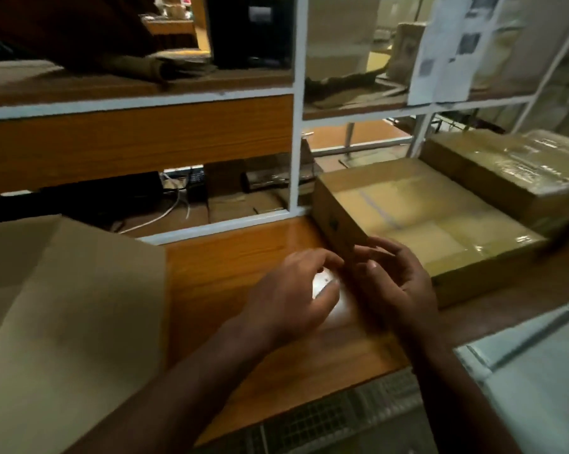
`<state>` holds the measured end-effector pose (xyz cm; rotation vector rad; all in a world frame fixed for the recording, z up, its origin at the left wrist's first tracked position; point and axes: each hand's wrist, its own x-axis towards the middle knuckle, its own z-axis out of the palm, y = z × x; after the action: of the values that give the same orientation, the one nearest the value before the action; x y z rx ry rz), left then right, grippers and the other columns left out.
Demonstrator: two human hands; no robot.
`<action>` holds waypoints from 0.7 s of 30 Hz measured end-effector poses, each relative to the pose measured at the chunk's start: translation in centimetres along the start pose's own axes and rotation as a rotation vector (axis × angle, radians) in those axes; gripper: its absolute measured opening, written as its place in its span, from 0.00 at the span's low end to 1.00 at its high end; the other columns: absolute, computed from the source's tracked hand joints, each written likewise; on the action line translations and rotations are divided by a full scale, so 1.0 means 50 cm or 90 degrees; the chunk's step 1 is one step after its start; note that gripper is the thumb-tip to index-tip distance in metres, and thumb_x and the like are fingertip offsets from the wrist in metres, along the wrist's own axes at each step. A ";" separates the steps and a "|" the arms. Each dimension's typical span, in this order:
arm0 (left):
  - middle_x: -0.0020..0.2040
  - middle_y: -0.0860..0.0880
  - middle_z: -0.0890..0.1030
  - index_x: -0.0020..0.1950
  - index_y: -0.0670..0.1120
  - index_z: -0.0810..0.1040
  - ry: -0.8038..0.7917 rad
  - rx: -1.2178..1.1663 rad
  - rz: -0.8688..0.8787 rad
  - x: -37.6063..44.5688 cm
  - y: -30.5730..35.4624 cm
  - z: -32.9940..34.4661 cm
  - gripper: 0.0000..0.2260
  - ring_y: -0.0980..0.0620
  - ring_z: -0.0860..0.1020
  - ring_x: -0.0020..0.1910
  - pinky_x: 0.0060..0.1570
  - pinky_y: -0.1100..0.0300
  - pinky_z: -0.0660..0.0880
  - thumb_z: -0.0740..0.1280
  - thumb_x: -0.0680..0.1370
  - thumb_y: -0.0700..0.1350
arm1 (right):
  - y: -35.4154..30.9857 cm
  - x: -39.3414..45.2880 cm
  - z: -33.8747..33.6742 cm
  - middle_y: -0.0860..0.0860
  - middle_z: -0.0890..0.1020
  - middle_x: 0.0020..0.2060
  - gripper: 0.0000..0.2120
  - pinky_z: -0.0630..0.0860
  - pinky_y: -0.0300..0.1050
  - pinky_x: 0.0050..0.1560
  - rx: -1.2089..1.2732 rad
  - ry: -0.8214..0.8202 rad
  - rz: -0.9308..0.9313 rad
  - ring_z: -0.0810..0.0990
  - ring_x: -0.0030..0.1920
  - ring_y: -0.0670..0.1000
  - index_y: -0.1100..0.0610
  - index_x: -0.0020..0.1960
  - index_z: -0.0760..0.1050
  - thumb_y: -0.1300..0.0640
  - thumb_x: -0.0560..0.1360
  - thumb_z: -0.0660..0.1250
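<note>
Both my hands meet over the middle of the wooden table point(244, 257). My left hand point(293, 296) has its fingers curled, and a small pale, shiny thing point(322, 283) shows under them; the blur hides what it is. My right hand point(398, 283) is palm-up with bent fingers, just in front of the near corner of a taped flat cardboard box point(424, 217). Whether either hand grips anything is unclear.
A large sheet of brown cardboard point(63, 322) covers the table's left side. A second taped box point(512, 172) lies behind the first at the right. White-framed shelves point(294, 126) with boxes and cables stand behind. A pale flat object point(538, 371) lies at the near right.
</note>
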<state>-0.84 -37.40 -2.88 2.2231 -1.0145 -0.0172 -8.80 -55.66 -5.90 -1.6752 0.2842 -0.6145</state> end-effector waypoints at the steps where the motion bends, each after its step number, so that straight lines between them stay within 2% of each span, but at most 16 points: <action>1: 0.64 0.61 0.77 0.69 0.60 0.73 -0.017 -0.006 0.003 0.043 0.010 0.040 0.16 0.62 0.73 0.62 0.59 0.58 0.77 0.65 0.81 0.56 | 0.017 0.031 -0.044 0.45 0.87 0.59 0.17 0.85 0.56 0.58 -0.009 0.030 0.025 0.85 0.60 0.47 0.47 0.69 0.77 0.62 0.83 0.67; 3: 0.65 0.58 0.78 0.69 0.58 0.74 -0.030 -0.014 0.010 0.125 0.031 0.119 0.17 0.61 0.73 0.64 0.61 0.57 0.76 0.66 0.81 0.56 | 0.043 0.093 -0.120 0.44 0.85 0.59 0.18 0.85 0.55 0.53 -0.049 0.074 0.066 0.84 0.60 0.46 0.44 0.70 0.75 0.59 0.84 0.68; 4: 0.67 0.56 0.78 0.70 0.55 0.75 -0.031 -0.012 0.016 0.163 0.041 0.159 0.17 0.58 0.73 0.65 0.63 0.56 0.75 0.66 0.81 0.55 | 0.057 0.121 -0.150 0.45 0.84 0.61 0.19 0.84 0.54 0.54 -0.066 0.092 0.083 0.82 0.62 0.47 0.43 0.71 0.73 0.58 0.84 0.68; 5: 0.70 0.54 0.76 0.71 0.53 0.74 -0.033 -0.005 0.017 0.199 0.050 0.200 0.19 0.56 0.71 0.69 0.67 0.55 0.72 0.66 0.81 0.55 | 0.075 0.148 -0.179 0.46 0.83 0.63 0.21 0.82 0.56 0.59 -0.092 0.105 0.100 0.81 0.64 0.49 0.43 0.74 0.70 0.55 0.83 0.68; 6: 0.74 0.52 0.73 0.73 0.51 0.73 -0.042 0.009 0.011 0.230 0.057 0.238 0.21 0.53 0.68 0.74 0.72 0.54 0.67 0.66 0.81 0.56 | 0.098 0.174 -0.203 0.48 0.81 0.68 0.24 0.77 0.60 0.67 -0.167 0.102 0.112 0.79 0.68 0.52 0.43 0.77 0.66 0.51 0.84 0.68; 8: 0.79 0.49 0.66 0.76 0.49 0.70 -0.073 0.034 0.005 0.276 0.059 0.304 0.24 0.50 0.59 0.80 0.78 0.51 0.55 0.65 0.82 0.57 | 0.152 0.208 -0.233 0.50 0.72 0.78 0.31 0.56 0.66 0.79 -0.436 0.023 0.117 0.67 0.79 0.56 0.44 0.83 0.58 0.38 0.83 0.60; 9: 0.80 0.47 0.65 0.76 0.47 0.70 -0.088 0.033 -0.001 0.293 0.055 0.332 0.23 0.49 0.57 0.81 0.80 0.47 0.52 0.63 0.83 0.56 | 0.183 0.213 -0.239 0.49 0.67 0.82 0.34 0.46 0.66 0.80 -0.534 -0.021 0.114 0.60 0.83 0.55 0.45 0.84 0.58 0.33 0.81 0.53; 10: 0.80 0.47 0.64 0.75 0.47 0.70 -0.098 0.030 -0.011 0.307 0.049 0.355 0.22 0.49 0.56 0.81 0.80 0.44 0.49 0.62 0.84 0.54 | 0.209 0.213 -0.242 0.47 0.63 0.84 0.36 0.40 0.65 0.81 -0.580 -0.040 0.101 0.54 0.85 0.52 0.44 0.83 0.61 0.33 0.79 0.47; 12: 0.82 0.47 0.62 0.76 0.47 0.70 -0.104 0.052 -0.025 0.330 0.037 0.392 0.21 0.50 0.53 0.82 0.80 0.41 0.42 0.59 0.85 0.53 | 0.245 0.204 -0.240 0.43 0.61 0.84 0.35 0.37 0.62 0.81 -0.587 -0.011 0.059 0.50 0.85 0.49 0.43 0.80 0.68 0.34 0.79 0.43; 14: 0.83 0.49 0.59 0.79 0.49 0.67 -0.089 0.088 -0.027 0.360 0.032 0.407 0.23 0.51 0.51 0.83 0.79 0.44 0.39 0.58 0.84 0.53 | 0.258 0.201 -0.238 0.41 0.61 0.84 0.33 0.35 0.59 0.81 -0.580 0.014 0.040 0.50 0.85 0.47 0.41 0.79 0.70 0.36 0.80 0.42; 16: 0.83 0.49 0.59 0.80 0.49 0.65 -0.047 0.091 -0.058 0.400 0.026 0.410 0.23 0.51 0.52 0.83 0.79 0.47 0.42 0.57 0.85 0.52 | 0.261 0.203 -0.241 0.40 0.61 0.84 0.31 0.33 0.57 0.80 -0.582 0.016 0.035 0.50 0.85 0.46 0.40 0.79 0.70 0.38 0.81 0.43; 18: 0.83 0.48 0.59 0.81 0.48 0.65 0.003 0.068 -0.140 0.440 0.018 0.406 0.23 0.50 0.53 0.83 0.80 0.50 0.44 0.55 0.85 0.50 | 0.263 0.202 -0.245 0.39 0.62 0.83 0.30 0.34 0.54 0.80 -0.591 0.017 0.030 0.51 0.85 0.45 0.39 0.78 0.70 0.37 0.81 0.44; 21: 0.84 0.48 0.59 0.81 0.49 0.64 0.016 0.127 -0.162 0.463 0.004 0.413 0.24 0.49 0.53 0.83 0.79 0.48 0.43 0.53 0.85 0.52 | 0.265 0.203 -0.264 0.35 0.64 0.81 0.29 0.38 0.52 0.81 -0.592 0.015 0.014 0.55 0.83 0.43 0.38 0.77 0.71 0.36 0.81 0.46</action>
<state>9.39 -64.97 -12.67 2.5156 -0.7410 -0.0014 -5.58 -74.56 -15.12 -2.5444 0.6740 -0.5098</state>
